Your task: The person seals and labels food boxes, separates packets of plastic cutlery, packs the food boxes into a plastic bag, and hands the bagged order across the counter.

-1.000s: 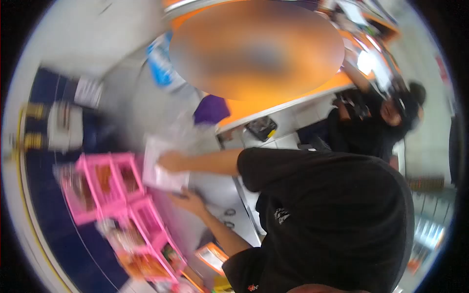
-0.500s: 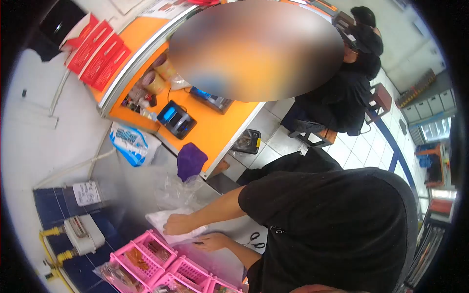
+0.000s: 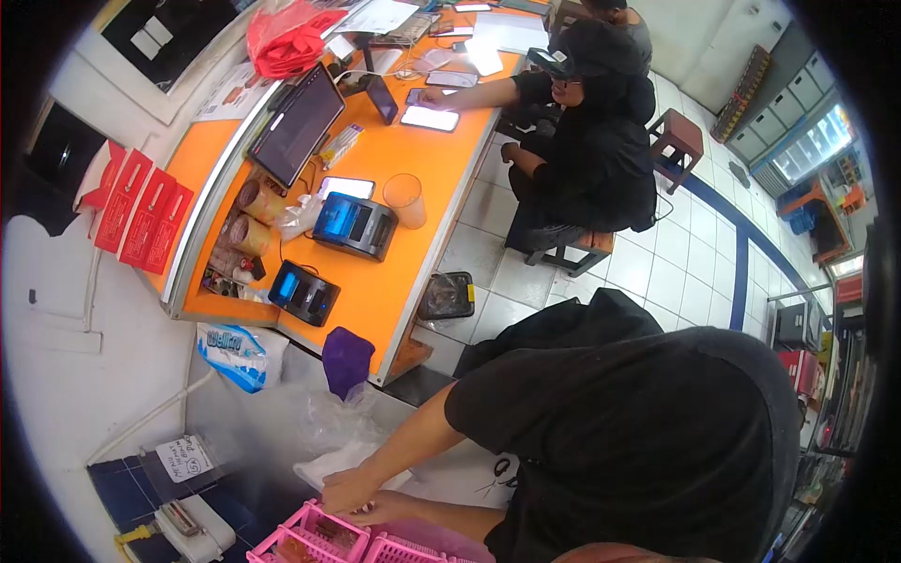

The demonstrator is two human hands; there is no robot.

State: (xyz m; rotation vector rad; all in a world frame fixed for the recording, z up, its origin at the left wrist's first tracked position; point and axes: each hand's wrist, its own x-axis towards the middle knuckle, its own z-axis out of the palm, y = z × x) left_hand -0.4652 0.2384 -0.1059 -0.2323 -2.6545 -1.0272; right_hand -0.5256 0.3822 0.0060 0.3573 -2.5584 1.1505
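Observation:
My right hand [image 3: 347,490] has its fingers curled inward, close above the rim of a pink plastic basket [image 3: 314,530]. Just beside and partly under it is my left hand [image 3: 383,508], its fingers bent close against the right one. Whatever they pinch is too small or hidden to make out. A white sheet or bag [image 3: 347,464] lies on the metal counter under my right wrist. Clear crumpled plastic [image 3: 328,418] is spread behind it. Black-handled scissors [image 3: 504,469] lie on the counter beside my forearms, partly covered by my shirt.
A purple cloth [image 3: 347,361] and a blue-white Wellbay-like packet [image 3: 239,357] rest at the counter's back. An orange desk [image 3: 375,281] carries two small printers [image 3: 354,225], a monitor [image 3: 296,127] and a cup [image 3: 404,200]. A co-worker [image 3: 601,141] sits by it. A black bin [image 3: 447,296] stands on the floor.
The view has shifted, so the desk and counter appear lower and more of the desk shows. My hands have come together and moved off the white sheet toward the pink baskets.

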